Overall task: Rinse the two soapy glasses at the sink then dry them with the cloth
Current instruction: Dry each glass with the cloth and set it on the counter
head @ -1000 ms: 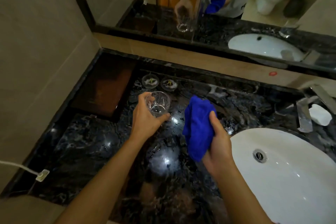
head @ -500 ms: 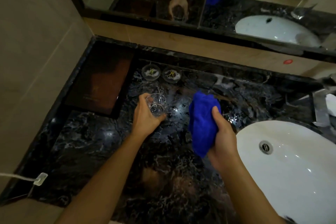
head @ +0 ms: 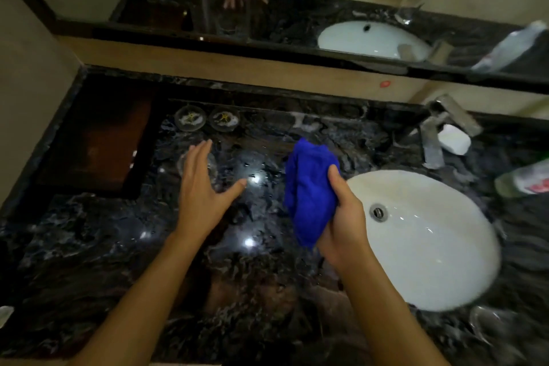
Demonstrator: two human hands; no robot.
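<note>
**Glass standing free, cloth in hand**

The left hand (head: 202, 202) fingers are spreading apart above the clear drinking glass (head: 181, 164) sitting on the dark marble surface (head: 89, 246). The right hand (head: 344, 226) fingers are clamping the crumpled blue cloth (head: 309, 187) beside the white oval sink (head: 430, 261).

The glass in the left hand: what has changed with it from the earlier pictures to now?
The left hand set the glass down on the dark counter and let go; its fingers are now spread open, just above the glass, which is blurred and half hidden behind them. The right hand kept its grip on the blue cloth, beside the sink.
</note>
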